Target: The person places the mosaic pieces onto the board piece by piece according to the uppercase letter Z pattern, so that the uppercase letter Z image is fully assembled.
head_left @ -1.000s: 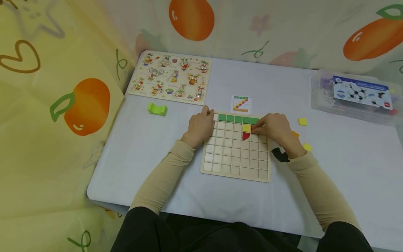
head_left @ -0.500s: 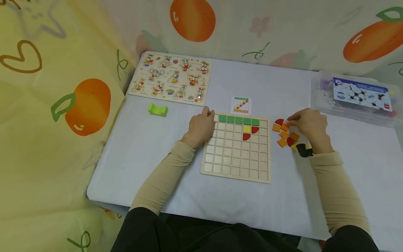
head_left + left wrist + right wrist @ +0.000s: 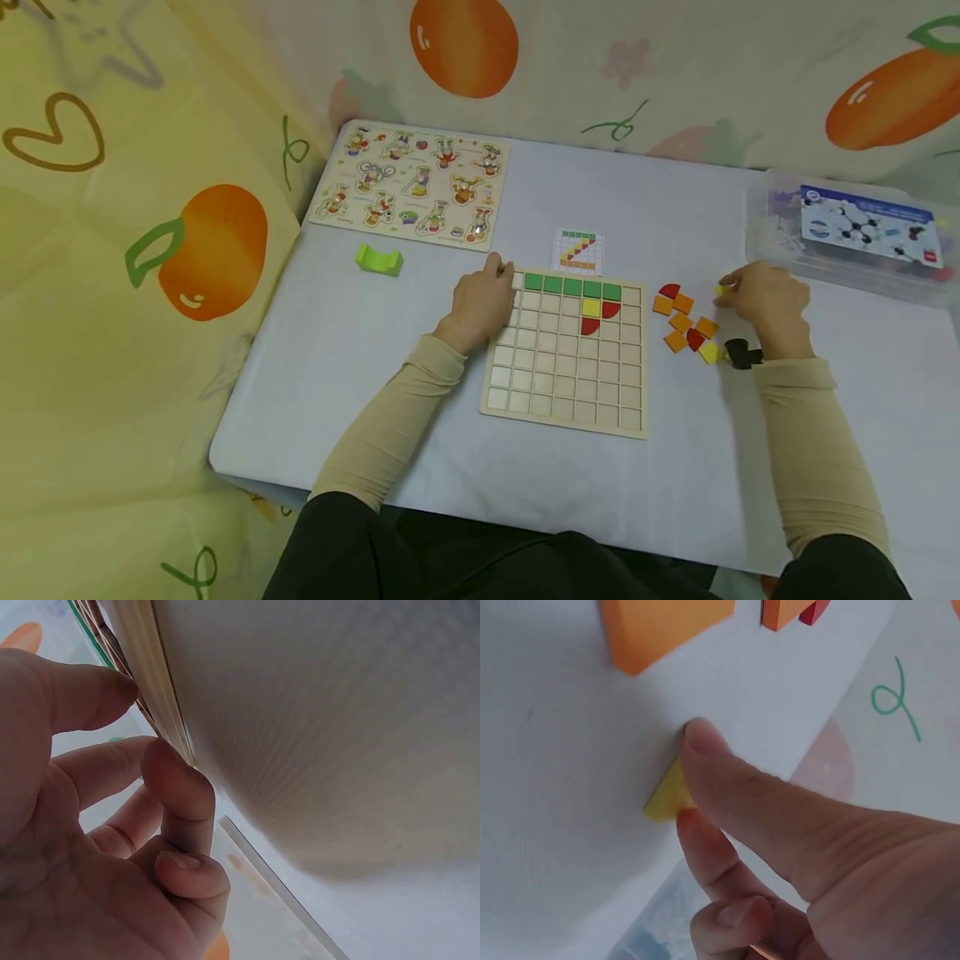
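My left hand (image 3: 482, 305) holds the upper left edge of a wooden grid board (image 3: 557, 433). In the left wrist view, thumb and curled fingers (image 3: 180, 780) are at the board's edge (image 3: 165, 682). The board carries a row of green tiles (image 3: 572, 287), a yellow square (image 3: 592, 307) and two red quarter-round tiles (image 3: 591, 327). Off to the right, my right hand (image 3: 772, 304) pinches a yellow square tile (image 3: 667, 795) between thumb and finger, low over the white cloth. Between that hand and the board lie orange square tiles (image 3: 681, 322) and red ones (image 3: 670, 290).
A printed pattern card (image 3: 578, 252) lies just beyond the board. Farther left are a picture puzzle board (image 3: 408, 185) and a green block (image 3: 378, 260). A clear plastic box (image 3: 847, 271) stands at the back right. Another yellow tile (image 3: 708, 353) lies near the right wrist.
My right hand has left the red tile it was placing on the board and moved right, over the loose tiles, to a yellow square tile. The left hand stays at the board's edge.
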`<state>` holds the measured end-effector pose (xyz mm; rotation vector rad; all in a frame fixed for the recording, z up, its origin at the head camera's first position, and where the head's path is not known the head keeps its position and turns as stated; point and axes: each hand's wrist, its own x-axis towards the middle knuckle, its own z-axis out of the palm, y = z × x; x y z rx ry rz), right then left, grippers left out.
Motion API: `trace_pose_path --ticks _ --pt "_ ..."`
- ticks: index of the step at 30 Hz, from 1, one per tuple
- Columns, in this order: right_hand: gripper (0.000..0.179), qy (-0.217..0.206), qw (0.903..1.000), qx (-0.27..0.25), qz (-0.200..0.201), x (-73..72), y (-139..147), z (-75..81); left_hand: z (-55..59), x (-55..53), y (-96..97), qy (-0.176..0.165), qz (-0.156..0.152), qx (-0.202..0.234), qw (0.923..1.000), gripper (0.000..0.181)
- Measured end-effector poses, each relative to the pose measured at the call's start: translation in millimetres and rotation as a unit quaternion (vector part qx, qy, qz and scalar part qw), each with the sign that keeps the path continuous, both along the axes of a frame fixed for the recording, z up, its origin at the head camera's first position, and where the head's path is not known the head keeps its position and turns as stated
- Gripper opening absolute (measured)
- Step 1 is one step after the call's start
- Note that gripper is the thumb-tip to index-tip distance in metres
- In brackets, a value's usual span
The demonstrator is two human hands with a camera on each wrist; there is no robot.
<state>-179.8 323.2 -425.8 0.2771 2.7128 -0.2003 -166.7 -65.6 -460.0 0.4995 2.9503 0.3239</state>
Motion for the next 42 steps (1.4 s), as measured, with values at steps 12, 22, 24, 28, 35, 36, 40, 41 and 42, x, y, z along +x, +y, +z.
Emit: trace_pose_path --ticks 12,22,24,28,35,36,40,41,42 --pt "0.045 0.012 0.9998 -0.015 0.010 -0.4 12 1.7 -1.8 -1.3 -0.5 0.015 -0.006 -0.006 0.9999 0.048" --pt "0.035 0.051 0.9920 -0.095 0.065 7.7 -44 14.6 -0.2 -2.7 -1.1 -0.004 -0.004 -0.015 0.9999 0.049" --pt "0.035 0.044 0.9874 -0.121 0.092 9.5 -61 14.2 0.1 -2.2 -0.8 -0.005 -0.006 -0.013 0.9999 0.050" --pt "0.032 0.035 0.9763 -0.158 0.143 12.8 -91 11.3 1.4 -1.0 0.5 -0.012 -0.005 -0.006 0.9999 0.051" --pt "0.022 0.028 0.9595 -0.193 0.203 11.7 -134 5.5 2.4 -0.6 1.4 -0.025 0.005 -0.010 0.9996 0.052" --pt "0.022 0.025 0.9587 -0.191 0.209 11.2 -139 4.2 2.3 -0.7 1.2 -0.026 0.005 -0.010 0.9996 0.052" --pt "0.023 0.004 0.9594 -0.179 0.217 9.5 -154 -0.5 1.2 -0.8 1.0 -0.027 0.008 -0.004 0.9996 0.052" --pt "0.023 0.001 0.9598 -0.176 0.219 9.3 -157 -1.5 1.0 -0.7 0.9 -0.027 0.008 -0.003 0.9996 0.052" --pt "0.022 -0.002 0.9603 -0.174 0.218 9.0 -159 -2.6 0.9 -0.6 0.9 -0.026 0.008 -0.002 0.9996 0.052"
